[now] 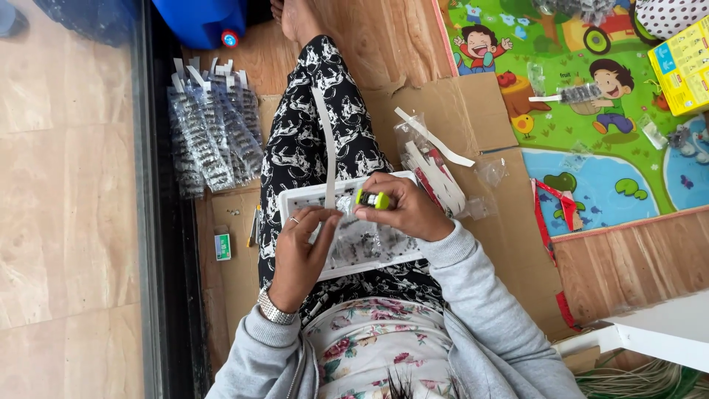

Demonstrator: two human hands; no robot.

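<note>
Yellow-green lighter (374, 199) lies crosswise in the right hand (405, 209), fingers closed round it, over the white tray (295, 198) on the lap. Left hand (301, 247), just beside, pinches a small clear packet (346, 207) at the tray's middle. The tray holds tiny dark pieces; filled packets (213, 133) lie piled to the left.

1. I have one view only, from the camera on the person's head, looking steeply down over the lap.
2. It sits close: the white tray (310, 198) fills the centre, legs run toward twelve o'clock, play mat (591, 155) at two.
</note>
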